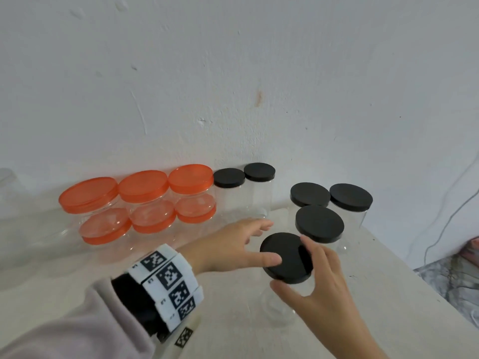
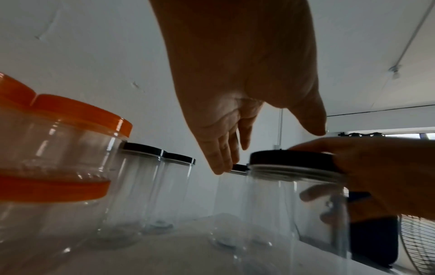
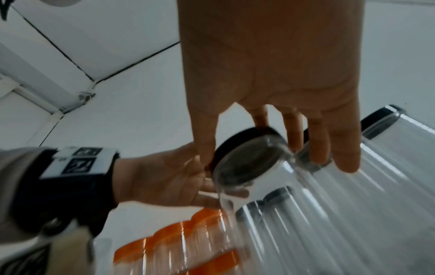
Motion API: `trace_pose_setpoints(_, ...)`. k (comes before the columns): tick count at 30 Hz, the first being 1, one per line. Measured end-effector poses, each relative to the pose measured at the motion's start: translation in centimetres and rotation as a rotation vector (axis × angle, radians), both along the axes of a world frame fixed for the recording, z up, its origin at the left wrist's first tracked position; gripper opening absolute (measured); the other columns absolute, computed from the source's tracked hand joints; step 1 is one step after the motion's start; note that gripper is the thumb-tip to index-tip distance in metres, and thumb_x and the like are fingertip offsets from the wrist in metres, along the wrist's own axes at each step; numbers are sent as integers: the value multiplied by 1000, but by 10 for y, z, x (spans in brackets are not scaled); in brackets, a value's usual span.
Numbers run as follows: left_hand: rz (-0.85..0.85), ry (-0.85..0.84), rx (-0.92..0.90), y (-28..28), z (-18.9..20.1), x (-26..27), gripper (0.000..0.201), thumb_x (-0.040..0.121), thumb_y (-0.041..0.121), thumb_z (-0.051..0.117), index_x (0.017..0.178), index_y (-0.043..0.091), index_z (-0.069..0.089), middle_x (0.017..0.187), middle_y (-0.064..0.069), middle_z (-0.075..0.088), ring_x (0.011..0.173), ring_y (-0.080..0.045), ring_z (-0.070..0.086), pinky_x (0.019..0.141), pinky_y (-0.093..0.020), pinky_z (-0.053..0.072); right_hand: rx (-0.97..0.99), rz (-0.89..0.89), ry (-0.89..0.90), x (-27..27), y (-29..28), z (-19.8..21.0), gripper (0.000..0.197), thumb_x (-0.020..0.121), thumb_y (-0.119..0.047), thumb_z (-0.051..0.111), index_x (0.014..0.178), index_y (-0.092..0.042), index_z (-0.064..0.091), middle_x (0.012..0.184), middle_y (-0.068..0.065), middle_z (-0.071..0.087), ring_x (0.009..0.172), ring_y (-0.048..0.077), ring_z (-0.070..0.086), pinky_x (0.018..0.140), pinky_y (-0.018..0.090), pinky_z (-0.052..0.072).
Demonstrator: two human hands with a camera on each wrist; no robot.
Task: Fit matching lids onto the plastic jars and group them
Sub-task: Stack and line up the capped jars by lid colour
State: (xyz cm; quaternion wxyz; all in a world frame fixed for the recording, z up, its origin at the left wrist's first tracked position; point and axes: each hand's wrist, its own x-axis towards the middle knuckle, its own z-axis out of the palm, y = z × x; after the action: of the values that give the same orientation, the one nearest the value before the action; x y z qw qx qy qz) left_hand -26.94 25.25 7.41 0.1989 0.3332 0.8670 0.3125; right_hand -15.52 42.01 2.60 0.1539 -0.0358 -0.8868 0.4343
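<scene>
A clear plastic jar (image 1: pixel 281 307) stands near the table's front, with a black lid (image 1: pixel 285 255) on its mouth. My right hand (image 1: pixel 293 265) grips this lid, thumb at the near rim and fingers at the far right rim. The right wrist view shows the right hand (image 3: pixel 235 145) with thumb and forefinger on the lid (image 3: pixel 237 139). My left hand (image 1: pixel 259 242) is open beside the jar's left side, thumb reaching over the lid's edge. In the left wrist view the left hand (image 2: pixel 268 148) hangs with straight fingers next to the lid (image 2: pixel 289 158) and jar (image 2: pixel 294 204).
Orange-lidded jars (image 1: pixel 145 198) are stacked in two layers along the wall at back left. Two tall black-lidded jars (image 1: pixel 259 174) stand beside them. Three more black-lidded jars (image 1: pixel 320 224) cluster just behind the held jar. The table edge (image 1: pixel 404 265) runs down the right.
</scene>
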Motion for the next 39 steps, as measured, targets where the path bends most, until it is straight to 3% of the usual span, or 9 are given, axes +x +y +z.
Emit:
trace_pose_setpoints(3, 15, -15, 28, 13, -4, 14, 93, 73, 65, 67, 148, 37, 19, 151, 21, 25, 134, 2, 30, 108, -24, 31, -114, -110, 124, 2, 20, 17, 59, 74, -42, 69, 126, -44, 43, 117, -28, 41, 106, -1, 47, 89, 29, 42)
trace_pose_setpoints(5, -2, 50, -22, 22, -8, 21, 99, 69, 66, 69, 147, 38, 15, 149, 21, 24, 132, -2, 31, 105, -23, 30, -140, -199, 212, -7, 36, 28, 42, 79, -33, 65, 116, -45, 47, 113, -22, 46, 102, 3, 50, 84, 30, 45)
trace_pose_setpoints(9, 16, 169, -50, 33, -13, 26, 101, 71, 60, 72, 149, 32, 14, 147, 16, 25, 131, -6, 32, 103, -23, 31, 7, -242, 62, -39, 62, 38, 49, 87, -31, 64, 132, -26, 46, 130, -1, 42, 121, 24, 42, 98, 41, 41)
trace_pose_setpoints(18, 238, 252, -51, 17, -2, -21, 99, 70, 55, 75, 147, 19, 25, 145, 4, 32, 130, -13, 35, 100, -24, 31, 60, -97, -120, -66, 69, 13, 75, 75, -41, 77, 138, -28, 39, 123, -7, 33, 120, 21, 41, 94, 29, 36)
trace_pose_setpoints(23, 426, 308, -26, 5, -5, -53, 65, 69, 50, 77, 116, 17, 47, 120, 0, 47, 109, -19, 49, 82, -26, 39, 77, -46, -82, -75, 60, 10, 76, 72, -42, 78, 137, -29, 40, 122, -9, 36, 107, 11, 44, 82, 17, 35)
trace_pose_setpoints(25, 477, 317, -36, 0, -7, -62, 71, 70, 51, 76, 123, 14, 46, 126, -2, 44, 115, -18, 46, 90, -28, 40, 73, -6, -66, -83, 51, 12, 75, 73, -42, 77, 137, -29, 40, 123, -9, 35, 106, 9, 43, 77, 10, 33)
trace_pose_setpoints(28, 522, 318, -44, -3, -11, -70, 79, 72, 51, 75, 133, 11, 43, 135, -2, 41, 122, -17, 43, 99, -31, 39, 89, 45, -53, -97, 37, 17, 76, 73, -42, 77, 137, -28, 39, 122, -9, 34, 106, 11, 44, 79, 14, 34)
trace_pose_setpoints(35, 563, 286, 5, -9, -12, -79, 65, 69, 48, 75, 121, 17, 51, 121, -1, 49, 108, -15, 50, 92, -35, 46, 116, 165, -81, -110, 21, 12, 77, 75, -48, 74, 139, -29, 37, 122, -10, 34, 104, 6, 46, 82, 13, 37)
trace_pose_setpoints(39, 535, 271, -15, -12, -14, -82, 67, 70, 52, 75, 122, 19, 49, 118, 2, 44, 105, -13, 48, 84, -27, 41, 172, 207, -109, -108, 30, 27, 72, 71, -58, 71, 134, -32, 46, 117, -14, 44, 97, -1, 49, 78, 13, 36)
